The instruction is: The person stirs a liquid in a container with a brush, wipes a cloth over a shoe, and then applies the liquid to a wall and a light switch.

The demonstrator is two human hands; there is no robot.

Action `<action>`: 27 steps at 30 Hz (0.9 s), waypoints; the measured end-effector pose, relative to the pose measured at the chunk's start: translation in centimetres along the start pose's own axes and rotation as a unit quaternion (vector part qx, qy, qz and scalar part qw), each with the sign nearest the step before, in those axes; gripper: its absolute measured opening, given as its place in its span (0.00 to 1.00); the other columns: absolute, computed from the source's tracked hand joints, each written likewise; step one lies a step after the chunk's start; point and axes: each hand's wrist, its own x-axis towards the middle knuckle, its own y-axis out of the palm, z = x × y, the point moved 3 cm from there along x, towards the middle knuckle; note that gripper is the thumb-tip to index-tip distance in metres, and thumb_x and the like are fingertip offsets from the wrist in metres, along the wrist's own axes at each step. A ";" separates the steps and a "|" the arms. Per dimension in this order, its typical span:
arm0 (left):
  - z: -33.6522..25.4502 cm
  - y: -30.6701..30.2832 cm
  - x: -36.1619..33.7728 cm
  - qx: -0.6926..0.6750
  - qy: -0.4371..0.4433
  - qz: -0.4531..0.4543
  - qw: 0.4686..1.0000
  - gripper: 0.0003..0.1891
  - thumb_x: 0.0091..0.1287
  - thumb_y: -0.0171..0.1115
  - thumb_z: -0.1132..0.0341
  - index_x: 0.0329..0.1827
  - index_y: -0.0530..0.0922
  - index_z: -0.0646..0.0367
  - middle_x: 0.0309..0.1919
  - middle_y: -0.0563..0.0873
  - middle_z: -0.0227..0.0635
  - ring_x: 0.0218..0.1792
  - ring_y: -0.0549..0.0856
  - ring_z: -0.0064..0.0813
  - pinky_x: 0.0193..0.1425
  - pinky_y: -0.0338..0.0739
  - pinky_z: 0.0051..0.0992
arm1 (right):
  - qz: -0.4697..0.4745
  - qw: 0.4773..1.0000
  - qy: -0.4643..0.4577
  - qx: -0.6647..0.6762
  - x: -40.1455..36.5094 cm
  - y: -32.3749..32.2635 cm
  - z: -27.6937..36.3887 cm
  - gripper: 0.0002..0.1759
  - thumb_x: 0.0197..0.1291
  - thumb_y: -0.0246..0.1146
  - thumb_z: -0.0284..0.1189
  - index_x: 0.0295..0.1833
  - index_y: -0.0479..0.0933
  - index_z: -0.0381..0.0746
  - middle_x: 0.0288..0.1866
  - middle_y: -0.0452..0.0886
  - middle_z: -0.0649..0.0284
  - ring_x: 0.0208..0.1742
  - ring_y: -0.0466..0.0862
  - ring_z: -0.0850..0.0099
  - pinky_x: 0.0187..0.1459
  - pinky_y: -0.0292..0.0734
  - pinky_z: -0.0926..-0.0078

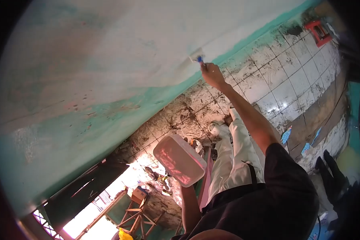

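My right hand (213, 75) is closed around a paintbrush (197, 56) with a wide pale head and a blue part near the grip. The brush head rests against the wall (120, 52), low down by a teal band (236, 48); the wall is whitish over patchy teal. Below, a rectangular plastic tub (180, 160) is tilted toward me, with sunlight and shadow across its pale inside. My left forearm (191, 208) reaches up beneath the tub and holds it; the left fingers are mostly hidden behind it.
Dirty, spattered tiles (268, 68) cover the floor beside the wall. A red plastic stool (319, 33) stands at the far right. Near my legs lies clutter (162, 180). A wooden frame (138, 218) with a cardboard box (138, 194) stands by a bright opening at lower left.
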 end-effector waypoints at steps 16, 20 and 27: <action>3.2 -2.0 3.9 -0.004 0.016 -0.006 1.000 0.29 0.78 0.44 0.46 0.77 0.60 0.50 0.71 0.70 0.35 0.68 0.73 0.35 0.71 0.71 0.39 | 0.113 0.987 0.050 -0.101 0.5 4.4 -8.0 0.21 0.76 0.48 0.39 0.45 0.78 0.31 0.17 0.73 0.57 0.20 0.76 0.59 0.24 0.72 0.60; 5.9 -1.7 6.0 -0.061 0.018 0.022 0.998 0.29 0.77 0.45 0.47 0.77 0.60 0.50 0.71 0.71 0.35 0.67 0.74 0.35 0.70 0.71 0.39 | 0.007 0.992 0.032 0.125 -1.7 -7.4 8.9 0.29 0.78 0.46 0.45 0.25 0.69 0.37 0.14 0.62 0.65 0.16 0.62 0.73 0.23 0.61 0.66; 6.6 -4.2 6.8 -0.112 0.041 0.006 0.993 0.29 0.77 0.46 0.48 0.77 0.60 0.51 0.70 0.71 0.36 0.67 0.74 0.35 0.69 0.72 0.39 | -0.071 0.992 -0.071 0.073 0.4 -1.9 2.7 0.26 0.77 0.45 0.47 0.37 0.71 0.35 0.18 0.69 0.58 0.20 0.70 0.63 0.26 0.66 0.62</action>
